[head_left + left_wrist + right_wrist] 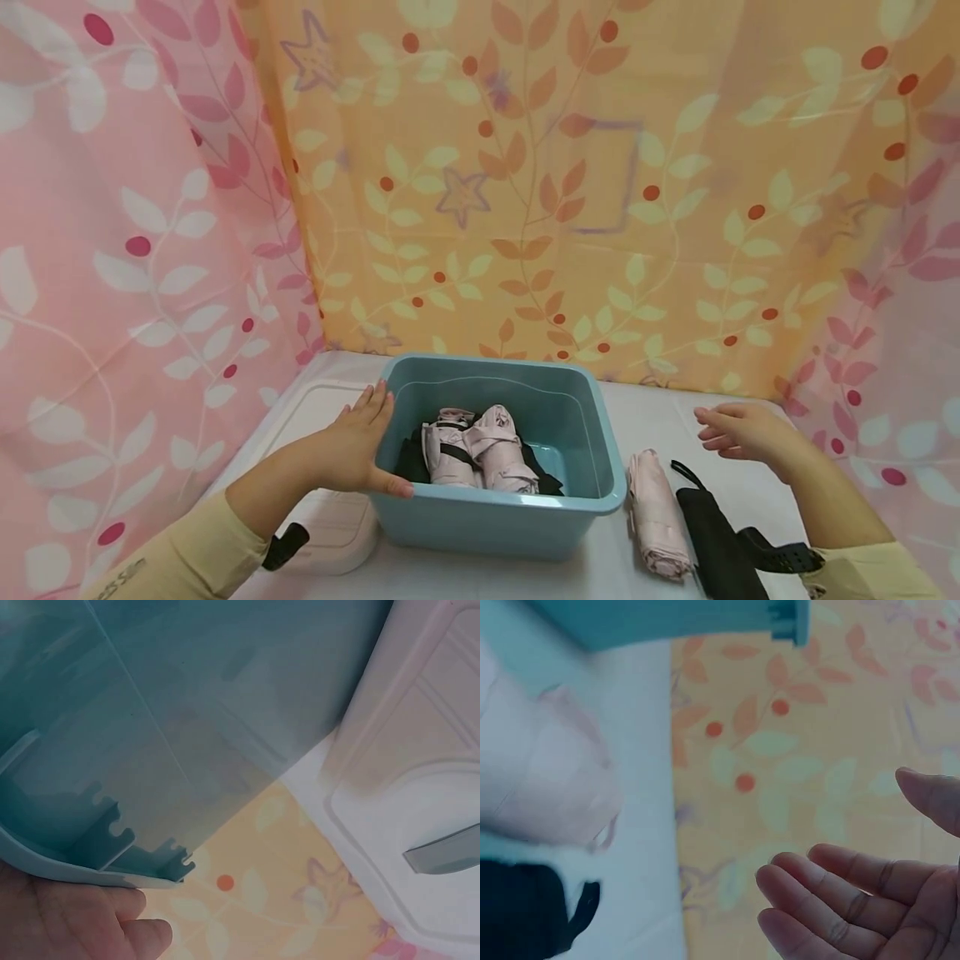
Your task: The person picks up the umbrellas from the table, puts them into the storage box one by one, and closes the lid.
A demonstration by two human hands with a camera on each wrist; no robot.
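Observation:
A blue plastic tub [517, 527] stands in the middle of the table. Inside it lie two rolled pink bundles that look like folded umbrellas [504, 450], with black fabric under and beside them. My left hand [348, 450] rests against the tub's left rim, fingers extended and thumb over the front corner; the left wrist view shows fingertips beneath the rim [112, 881]. Held in the air to the right of the tub, my right hand [750, 433] is empty, its fingers loosely extended. Below it lie a pink folded umbrella [656, 517] and a black folded umbrella [712, 537] with a wrist loop.
A white lid [333, 529] lies flat on the table left of the tub, partly hidden by my left arm. The table has a white cover [555, 575]. Patterned curtains [525, 183] enclose the back and both sides.

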